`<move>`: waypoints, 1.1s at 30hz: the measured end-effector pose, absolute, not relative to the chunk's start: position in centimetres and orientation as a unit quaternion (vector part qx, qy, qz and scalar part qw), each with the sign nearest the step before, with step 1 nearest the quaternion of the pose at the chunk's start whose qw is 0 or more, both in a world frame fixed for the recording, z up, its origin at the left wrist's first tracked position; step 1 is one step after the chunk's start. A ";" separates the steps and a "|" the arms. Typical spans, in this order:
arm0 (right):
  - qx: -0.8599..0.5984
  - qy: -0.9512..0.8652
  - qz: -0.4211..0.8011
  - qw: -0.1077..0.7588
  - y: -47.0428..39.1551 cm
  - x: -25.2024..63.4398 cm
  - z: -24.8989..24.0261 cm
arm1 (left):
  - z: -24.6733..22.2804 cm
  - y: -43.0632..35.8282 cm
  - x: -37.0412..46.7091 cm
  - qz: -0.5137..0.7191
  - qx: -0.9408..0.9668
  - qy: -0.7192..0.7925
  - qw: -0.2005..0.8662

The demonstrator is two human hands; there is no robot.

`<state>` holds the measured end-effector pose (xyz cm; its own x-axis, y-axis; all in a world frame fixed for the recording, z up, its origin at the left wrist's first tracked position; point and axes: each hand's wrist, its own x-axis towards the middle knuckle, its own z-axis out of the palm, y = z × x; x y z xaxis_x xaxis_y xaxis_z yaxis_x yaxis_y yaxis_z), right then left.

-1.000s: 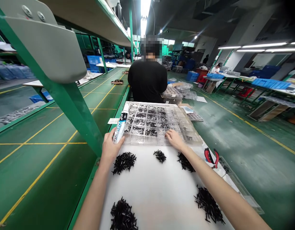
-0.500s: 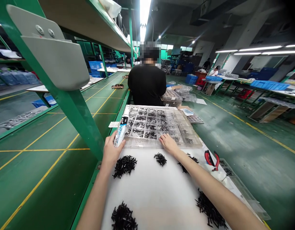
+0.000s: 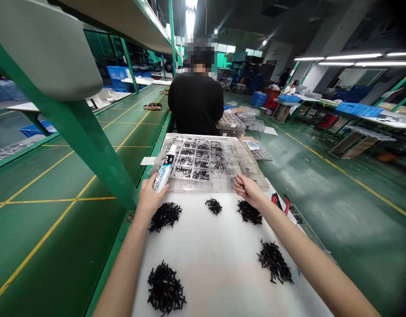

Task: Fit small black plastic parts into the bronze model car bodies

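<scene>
My left hand (image 3: 150, 193) is wrapped round a white and blue glue tube (image 3: 164, 171) with a black band and a white cap, tilted at the left edge of the clear compartment tray (image 3: 219, 176). Many of the tray's compartments hold small black parts. My right hand (image 3: 247, 188) is closed over the tray's front right part; whatever its fingers hold, if anything, is hidden. Below it lies a heap of small black parts (image 3: 250, 213). More such heaps lie on the white tabletop (image 3: 216, 259), including a small pile (image 3: 213, 206) in the middle and a large pile (image 3: 166, 288) at front left.
Red-handled pliers (image 3: 281, 203) lie to the right of the tray. A green post (image 3: 100, 154) and a green workbench (image 3: 64, 229) with yellow lines stand on the left. A person in black (image 3: 196, 101) sits beyond the tray. Stacked trays (image 3: 232, 121) stand to the right of that person.
My right hand has moved right across the tray's front and its fingers have curled in. My left hand still grips the glue tube. The view has shifted slightly.
</scene>
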<state>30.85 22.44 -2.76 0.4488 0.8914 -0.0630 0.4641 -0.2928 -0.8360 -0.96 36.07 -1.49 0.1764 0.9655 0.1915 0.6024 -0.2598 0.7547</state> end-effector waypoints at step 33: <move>-0.753 -0.629 -0.016 0.193 35.5 32.3 -4.9 | -1.3 36.6 -2.1 0.347 0.706 0.553 0.274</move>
<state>32.28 35.53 -4.89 0.2091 0.9411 0.2657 0.9532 -0.1354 -0.2703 -2.07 36.65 -1.34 0.1482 0.9709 0.1879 0.5902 -0.2393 0.7710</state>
